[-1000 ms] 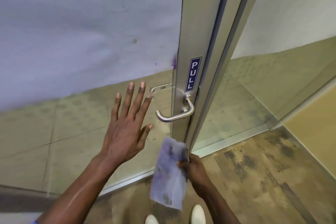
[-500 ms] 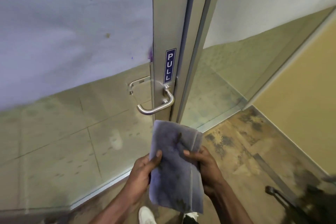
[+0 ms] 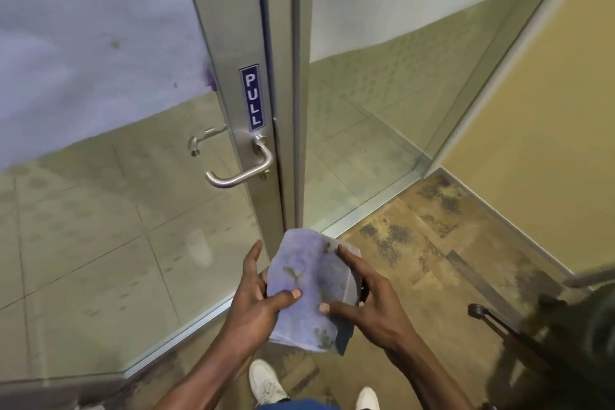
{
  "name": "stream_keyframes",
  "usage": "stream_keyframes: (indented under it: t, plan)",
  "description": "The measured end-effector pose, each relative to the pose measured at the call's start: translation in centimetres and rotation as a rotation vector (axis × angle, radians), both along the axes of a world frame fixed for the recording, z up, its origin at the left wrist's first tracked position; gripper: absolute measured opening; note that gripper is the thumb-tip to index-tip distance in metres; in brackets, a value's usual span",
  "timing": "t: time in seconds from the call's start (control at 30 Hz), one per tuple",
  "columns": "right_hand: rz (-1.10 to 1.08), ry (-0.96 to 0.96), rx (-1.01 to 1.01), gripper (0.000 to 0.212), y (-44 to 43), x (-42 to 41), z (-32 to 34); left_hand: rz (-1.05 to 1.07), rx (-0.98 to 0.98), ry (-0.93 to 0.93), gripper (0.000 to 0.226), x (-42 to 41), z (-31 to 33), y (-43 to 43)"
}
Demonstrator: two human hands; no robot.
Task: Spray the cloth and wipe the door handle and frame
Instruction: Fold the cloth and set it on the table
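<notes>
Both hands hold the cloth (image 3: 307,289) between them, in front of the body and below the door handle. The left hand (image 3: 254,303) has its grip closed on the left edge of the cloth: the thumb lies on top of the fabric and the index finger points up along the edge. The right hand (image 3: 372,306) has its grip closed on the right side, with the thumb pressing on the lower part of the cloth and the index finger stretched over the top right corner. The cloth is pale purple, folded, and has dark stains in several places. It does not touch the door.

Above the hands stands the metal door frame (image 3: 233,43), a grey vertical post. The door handle (image 3: 244,173) is a silver lever fixed on this post; it points to the left and nothing touches it. Just above the handle is a blue sign (image 3: 252,96) with the white word PULL. Through the glass (image 3: 100,210) left of the post a second lever (image 3: 203,140) is visible on the other side of the door.

At the bottom edge are two white shoes (image 3: 266,381) on a brown, worn floor (image 3: 432,243). At the right a yellow wall (image 3: 549,126) meets the floor. In the lower right corner is a dark object that I cannot identify.
</notes>
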State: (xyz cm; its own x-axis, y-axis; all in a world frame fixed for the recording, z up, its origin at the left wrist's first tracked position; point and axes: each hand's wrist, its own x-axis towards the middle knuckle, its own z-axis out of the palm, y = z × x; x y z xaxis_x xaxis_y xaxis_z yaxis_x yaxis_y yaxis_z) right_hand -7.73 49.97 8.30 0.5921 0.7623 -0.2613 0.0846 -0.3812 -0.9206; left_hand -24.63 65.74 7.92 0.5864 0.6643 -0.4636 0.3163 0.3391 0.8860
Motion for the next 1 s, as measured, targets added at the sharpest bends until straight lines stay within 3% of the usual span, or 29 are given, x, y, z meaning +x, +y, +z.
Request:
stream_keyframes:
  t: [0.1, 0.37, 0.53, 0.83, 1.0]
  plan:
    - [0.028, -0.068, -0.052, 0.099, -3.1, 1.7, 0.4, -0.12, 0.185, -0.058, 0.097, 1.1, 0.1, -2.8]
    - [0.05, -0.111, -0.112, 0.056, -13.8, 7.4, 0.7, -0.26, 0.54, 0.088, 0.076, 4.9, -0.2, -11.7]
    - [0.061, -0.123, -0.129, 0.062, -18.8, 9.8, 0.8, -0.228, 0.652, 0.113, 0.064, 7.3, -0.4, -16.8]
    - [0.023, -0.208, -0.176, 0.065, -23.7, 11.6, 1.5, -0.267, 0.782, 0.097, 0.044, 9.4, 1.0, -20.8]
    - [-0.043, -0.259, -0.171, 0.05, -25.9, 10.7, 1.5, -0.355, 0.527, -0.11, 0.033, 9.3, 1.0, -21.4]
